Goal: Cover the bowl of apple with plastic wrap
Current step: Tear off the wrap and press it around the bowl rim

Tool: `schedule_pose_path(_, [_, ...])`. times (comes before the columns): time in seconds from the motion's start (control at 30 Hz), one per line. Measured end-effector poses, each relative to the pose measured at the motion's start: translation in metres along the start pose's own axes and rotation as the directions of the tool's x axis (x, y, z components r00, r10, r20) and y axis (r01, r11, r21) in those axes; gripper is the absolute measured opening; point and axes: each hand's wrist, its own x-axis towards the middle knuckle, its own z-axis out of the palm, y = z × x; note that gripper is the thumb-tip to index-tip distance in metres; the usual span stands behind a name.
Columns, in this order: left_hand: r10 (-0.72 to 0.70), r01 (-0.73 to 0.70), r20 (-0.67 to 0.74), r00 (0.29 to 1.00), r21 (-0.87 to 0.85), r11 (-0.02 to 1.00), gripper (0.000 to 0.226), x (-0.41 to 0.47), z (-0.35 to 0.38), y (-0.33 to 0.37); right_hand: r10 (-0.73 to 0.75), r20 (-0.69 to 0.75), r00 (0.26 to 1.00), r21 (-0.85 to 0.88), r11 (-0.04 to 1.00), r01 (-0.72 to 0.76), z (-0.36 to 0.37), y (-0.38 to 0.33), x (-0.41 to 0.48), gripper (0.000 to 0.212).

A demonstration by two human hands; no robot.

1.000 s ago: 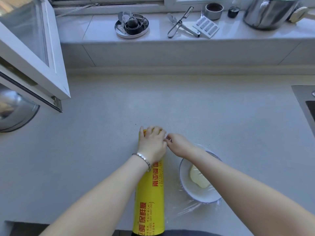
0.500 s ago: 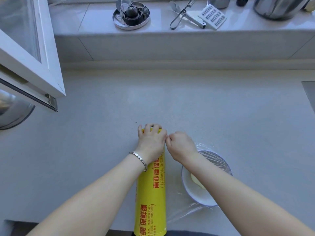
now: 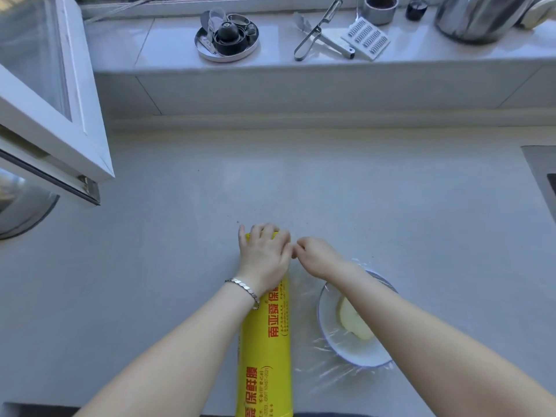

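Head view: left hand (image 3: 263,254) clasps roll (image 3: 264,341); right hand (image 3: 316,255) pinches wrap (image 3: 328,371).

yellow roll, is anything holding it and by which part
The left hand grips the yellow roll at its far end, fingers curled over it. The right hand appears to pinch the plastic film beside that end.

Both forearms are bare along all of their visible length. The left hand (image 3: 263,254) has at its wrist a slim silver-coloured metal bracelet of small flat links (image 3: 244,288), lying loosely round it. The right hand (image 3: 316,257) and its wrist show only bare skin.
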Motion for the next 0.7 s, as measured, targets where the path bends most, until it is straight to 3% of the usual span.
schedule_pose_path(0.07, [-0.01, 0.006, -0.043, 0.999, -0.087, 0.996, 0.029, -0.002, -0.002, -0.008, 0.007, 0.007, 1.0, 0.198, 0.98, -0.009, -0.009, 0.002, -0.007, 0.026])
schedule_pose_path(0.13, [-0.029, 0.013, -0.103, 0.994, -0.15, 0.989, 0.042, -0.005, -0.002, -0.016, -0.007, 0.057, 0.998, 0.469, 0.883, -0.02, -0.019, 0.001, -0.021, 0.024])
schedule_pose_path(0.2, [-0.12, 0.085, -0.165, 0.979, -0.205, 0.975, 0.054, -0.007, -0.001, -0.016, -0.042, 0.12, 0.992, 0.575, 0.817, -0.035, -0.024, -0.004, -0.032, 0.042])
schedule_pose_path(0.27, [-0.31, 0.266, -0.131, 0.942, -0.273, 0.924, 0.071, -0.014, 0.0, -0.009, -0.033, 0.161, 0.986, 0.44, 0.897, -0.042, -0.018, -0.007, -0.035, 0.053])
schedule_pose_path(0.3, [-0.417, 0.372, -0.071, 0.906, -0.334, 0.866, 0.08, -0.018, 0.0, -0.005, -0.015, 0.16, 0.987, 0.277, 0.96, -0.03, -0.014, -0.01, -0.036, 0.053])
schedule_pose_path(0.4, [-0.598, 0.577, 0.13, 0.791, -0.485, 0.658, 0.098, -0.03, 0.001, -0.003, -0.055, 0.182, 0.982, -0.042, 0.997, 0.064, 0.002, -0.014, -0.035, 0.029])
schedule_pose_path(0.53, [-0.602, 0.571, 0.144, 0.785, -0.546, 0.614, 0.105, -0.033, 0.004, -0.013, -0.108, 0.16, 0.981, -0.133, 0.983, 0.13, 0.011, -0.018, -0.037, 0.046])
schedule_pose_path(0.7, [-0.583, 0.552, 0.159, 0.797, -0.584, 0.595, 0.105, -0.034, 0.003, -0.02, -0.239, 0.039, 0.97, -0.057, 0.969, 0.241, 0.018, -0.016, -0.037, 0.049])
